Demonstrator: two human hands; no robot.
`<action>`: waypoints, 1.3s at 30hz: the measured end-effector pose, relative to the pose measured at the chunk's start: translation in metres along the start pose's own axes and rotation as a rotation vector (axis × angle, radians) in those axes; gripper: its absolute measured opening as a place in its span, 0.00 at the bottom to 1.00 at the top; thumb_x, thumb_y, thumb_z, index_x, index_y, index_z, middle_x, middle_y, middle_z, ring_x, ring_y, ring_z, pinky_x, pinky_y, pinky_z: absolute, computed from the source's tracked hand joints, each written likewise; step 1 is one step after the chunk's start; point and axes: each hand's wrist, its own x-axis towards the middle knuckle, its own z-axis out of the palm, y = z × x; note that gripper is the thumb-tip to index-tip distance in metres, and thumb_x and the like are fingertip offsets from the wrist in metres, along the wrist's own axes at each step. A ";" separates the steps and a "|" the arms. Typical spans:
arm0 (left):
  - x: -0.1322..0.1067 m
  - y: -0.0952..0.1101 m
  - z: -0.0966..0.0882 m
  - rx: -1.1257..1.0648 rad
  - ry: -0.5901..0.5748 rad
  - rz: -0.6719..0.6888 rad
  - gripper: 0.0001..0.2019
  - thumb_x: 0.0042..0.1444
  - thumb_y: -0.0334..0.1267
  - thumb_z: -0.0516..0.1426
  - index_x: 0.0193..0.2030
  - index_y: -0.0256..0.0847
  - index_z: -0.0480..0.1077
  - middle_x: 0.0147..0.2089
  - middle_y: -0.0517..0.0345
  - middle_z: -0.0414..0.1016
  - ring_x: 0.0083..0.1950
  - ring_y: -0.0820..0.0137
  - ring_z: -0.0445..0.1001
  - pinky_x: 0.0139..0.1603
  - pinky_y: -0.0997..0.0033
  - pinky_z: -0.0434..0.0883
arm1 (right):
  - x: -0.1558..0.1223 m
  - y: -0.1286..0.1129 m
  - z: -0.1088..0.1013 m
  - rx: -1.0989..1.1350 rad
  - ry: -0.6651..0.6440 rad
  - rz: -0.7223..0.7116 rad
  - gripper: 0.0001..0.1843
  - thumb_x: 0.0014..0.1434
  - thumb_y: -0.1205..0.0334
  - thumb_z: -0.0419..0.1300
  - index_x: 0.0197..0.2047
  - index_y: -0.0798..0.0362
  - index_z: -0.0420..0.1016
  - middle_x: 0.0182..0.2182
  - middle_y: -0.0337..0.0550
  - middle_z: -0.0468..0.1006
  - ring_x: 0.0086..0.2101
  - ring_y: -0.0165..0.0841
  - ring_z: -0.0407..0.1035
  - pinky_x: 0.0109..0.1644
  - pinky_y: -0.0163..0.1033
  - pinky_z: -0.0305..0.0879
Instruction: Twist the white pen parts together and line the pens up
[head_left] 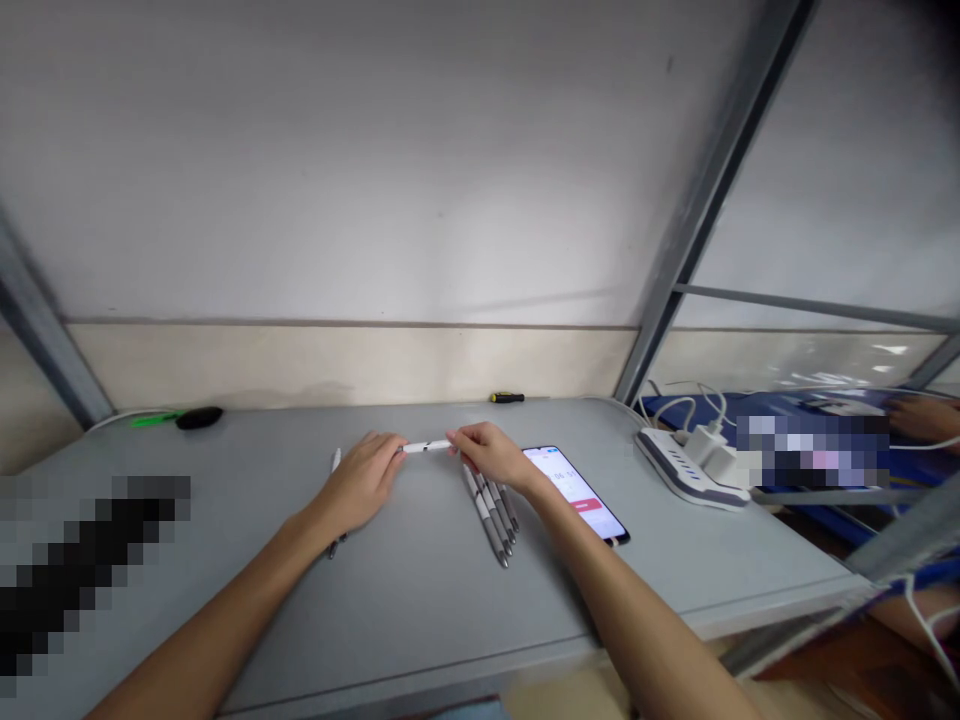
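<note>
A white pen [426,447] with dark marks lies level between my two hands. My left hand [367,480] has its fingertips closed on the left end, and my right hand [487,452] pinches the right end. Just below my right hand, several white and grey pens [487,515] lie side by side on the desk, their tips towards me and their upper ends partly covered. Beside my left wrist, more pen parts or pens [335,548] show, mostly hidden by that hand.
On the grey desk [420,600], a lit phone [577,490] lies right of the pens. Farther right is a white power strip [690,470] with chargers and cables. By the wall are a screwdriver [507,398] and a black-and-green object [199,418]. Metal posts [712,200] frame the desk.
</note>
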 end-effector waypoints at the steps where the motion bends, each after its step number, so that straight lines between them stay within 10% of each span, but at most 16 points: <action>1: 0.000 0.000 0.000 -0.004 0.001 0.000 0.14 0.67 0.41 0.41 0.43 0.42 0.66 0.39 0.55 0.70 0.42 0.65 0.67 0.43 0.65 0.64 | 0.000 0.001 0.001 0.000 0.005 -0.008 0.23 0.61 0.44 0.50 0.30 0.55 0.71 0.17 0.34 0.61 0.18 0.25 0.53 0.22 0.33 0.49; 5: -0.001 0.000 0.000 -0.017 0.002 -0.014 0.15 0.66 0.41 0.41 0.44 0.42 0.66 0.40 0.55 0.70 0.43 0.65 0.67 0.44 0.64 0.65 | 0.001 0.002 0.002 0.036 0.042 -0.113 0.18 0.51 0.51 0.64 0.42 0.51 0.72 0.23 0.33 0.63 0.22 0.26 0.56 0.24 0.32 0.52; 22: 0.002 0.007 -0.004 0.202 0.032 0.038 0.12 0.57 0.25 0.43 0.29 0.42 0.62 0.28 0.57 0.67 0.35 0.64 0.63 0.34 0.67 0.59 | -0.003 -0.003 -0.002 0.317 -0.223 0.083 0.21 0.57 0.46 0.57 0.28 0.57 0.73 0.14 0.31 0.54 0.17 0.24 0.46 0.21 0.34 0.42; 34: 0.003 0.010 -0.010 -0.001 0.047 -0.017 0.17 0.66 0.41 0.40 0.34 0.41 0.66 0.35 0.57 0.69 0.40 0.67 0.67 0.43 0.67 0.64 | 0.007 -0.003 0.011 0.790 0.241 0.052 0.16 0.51 0.50 0.64 0.32 0.56 0.72 0.32 0.42 0.73 0.32 0.31 0.69 0.35 0.35 0.66; 39: 0.003 0.006 -0.009 0.050 0.064 -0.063 0.17 0.66 0.42 0.39 0.33 0.42 0.64 0.33 0.58 0.68 0.39 0.67 0.67 0.43 0.66 0.64 | 0.007 -0.003 0.003 1.109 0.256 0.102 0.14 0.55 0.51 0.60 0.39 0.52 0.68 0.19 0.32 0.63 0.16 0.22 0.53 0.17 0.27 0.46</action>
